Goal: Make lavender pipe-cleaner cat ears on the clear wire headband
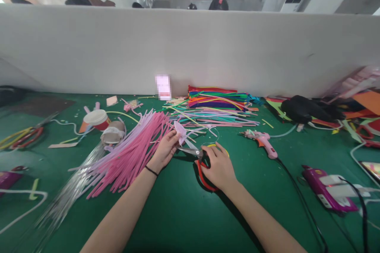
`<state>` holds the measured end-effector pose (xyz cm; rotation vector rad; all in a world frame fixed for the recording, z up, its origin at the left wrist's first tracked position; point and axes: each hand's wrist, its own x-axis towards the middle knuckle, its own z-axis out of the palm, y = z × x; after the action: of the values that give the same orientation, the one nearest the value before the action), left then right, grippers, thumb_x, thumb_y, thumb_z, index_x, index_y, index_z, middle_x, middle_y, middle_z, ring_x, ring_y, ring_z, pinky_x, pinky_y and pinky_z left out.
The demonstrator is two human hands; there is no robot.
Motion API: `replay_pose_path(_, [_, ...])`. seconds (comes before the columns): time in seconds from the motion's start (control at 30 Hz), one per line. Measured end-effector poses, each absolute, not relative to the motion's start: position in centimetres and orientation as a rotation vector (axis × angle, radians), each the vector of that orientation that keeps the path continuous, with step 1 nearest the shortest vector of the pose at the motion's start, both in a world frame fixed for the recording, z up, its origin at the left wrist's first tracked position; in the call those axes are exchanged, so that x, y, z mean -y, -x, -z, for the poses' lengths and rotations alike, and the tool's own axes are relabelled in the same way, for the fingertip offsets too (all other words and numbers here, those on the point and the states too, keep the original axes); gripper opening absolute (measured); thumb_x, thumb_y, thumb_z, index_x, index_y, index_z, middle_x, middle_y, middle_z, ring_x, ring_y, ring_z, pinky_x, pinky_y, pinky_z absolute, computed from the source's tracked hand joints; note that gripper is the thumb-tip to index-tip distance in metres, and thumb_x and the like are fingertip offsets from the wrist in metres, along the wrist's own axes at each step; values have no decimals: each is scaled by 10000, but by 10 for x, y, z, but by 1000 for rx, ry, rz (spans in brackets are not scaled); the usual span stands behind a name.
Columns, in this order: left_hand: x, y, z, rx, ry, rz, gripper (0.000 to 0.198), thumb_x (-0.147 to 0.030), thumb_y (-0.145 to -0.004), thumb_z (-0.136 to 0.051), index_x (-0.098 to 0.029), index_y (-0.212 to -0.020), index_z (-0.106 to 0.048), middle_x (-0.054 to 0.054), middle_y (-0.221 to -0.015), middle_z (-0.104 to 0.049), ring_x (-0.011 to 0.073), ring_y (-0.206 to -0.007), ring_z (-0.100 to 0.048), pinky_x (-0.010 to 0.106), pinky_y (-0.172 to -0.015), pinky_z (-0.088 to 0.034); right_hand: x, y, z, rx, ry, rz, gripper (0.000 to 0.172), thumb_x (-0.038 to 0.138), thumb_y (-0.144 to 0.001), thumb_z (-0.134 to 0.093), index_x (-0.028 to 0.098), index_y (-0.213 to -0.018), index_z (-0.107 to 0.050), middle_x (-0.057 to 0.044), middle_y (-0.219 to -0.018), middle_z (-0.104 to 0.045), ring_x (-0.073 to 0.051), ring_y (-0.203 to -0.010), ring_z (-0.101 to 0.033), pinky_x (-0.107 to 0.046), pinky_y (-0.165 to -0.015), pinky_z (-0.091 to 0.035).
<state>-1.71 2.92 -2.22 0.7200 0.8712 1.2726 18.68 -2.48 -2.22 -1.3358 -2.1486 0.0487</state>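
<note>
Pinched in my left hand (166,148) is a small pale pink piece (179,131), petal-like in shape; its exact kind I cannot tell. My right hand (219,166) grips a pair of scissors (203,177) with red and yellow handles. The scissor blades are parted and point left, right beside the left fingertips and the lower edge of the pink piece. A thin clear strand (218,136) curves above the right hand. Just left of my left hand lies a big bundle of pink pipe cleaners (133,154), with lilac ones along its edge.
Multicoloured pipe cleaners (218,98) are stacked against the white partition (190,51). A pink glue gun (263,141) lies to the right, near a purple power strip (326,189). Clear wires (73,187), a paper cup (99,120) and another pair of scissors (28,136) are at left.
</note>
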Motion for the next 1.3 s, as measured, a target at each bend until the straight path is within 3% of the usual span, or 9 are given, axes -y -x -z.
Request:
replay_pose_path(0.13, [-28,20,23,-822,-680,-1268,266,-239,-724,-758,-135,-951,-668,38,-849,-699,90,-693,-637,165,-648,-510,23,-191,19,2121,1351,-68,381,382,-821,-611,187,-1147,-578,-70,-1028,-679,-218,-967,-623,-444,-1084,-331])
replay_pose_path(0.27, [-27,22,25,-751,-684,-1177,454,-98,-647,-787,-146,-1076,-648,67,-981,-697,123,-815,-658,192,-721,-512,20,-196,20,2075,1391,-127,388,407,-816,-615,186,-1133,-584,-73,-1007,-679,-230,-966,-622,-432,-1058,-372])
replay_pose_path(0.37, [-26,20,26,-746,-706,-1165,478,-72,-607,-797,-142,-1056,-651,75,-999,-696,143,-845,-661,209,-747,-511,20,-197,22,2065,1408,-159,404,423,-808,-628,184,-1131,-585,-73,-1028,-674,-243,-1011,-607,-415,-1050,-386])
replay_pose_path(0.53, [-26,16,26,-809,-755,-1179,438,-115,-604,-810,-134,-1012,-653,68,-953,-699,141,-828,-661,190,-698,-496,22,-193,24,2060,1427,-152,434,439,-790,-649,183,-1135,-588,-79,-1081,-665,-278,-1095,-571,-428,-1014,-416])
replay_pose_path(1.0, [-26,11,28,-866,-814,-1214,378,-149,-614,-818,-132,-953,-651,40,-873,-694,116,-777,-645,188,-705,-484,29,-189,20,2142,1389,-56,405,393,-825,-599,163,-1158,-590,-83,-991,-686,-231,-958,-619,-416,-1038,-393])
replay_pose_path(1.3, [-26,11,31,-885,-766,-1224,386,-135,-596,-824,-133,-931,-631,22,-841,-675,105,-742,-638,197,-709,-489,33,-188,18,2199,1389,-59,374,331,-850,-566,161,-1183,-567,-83,-998,-680,-221,-966,-617,-416,-1064,-359])
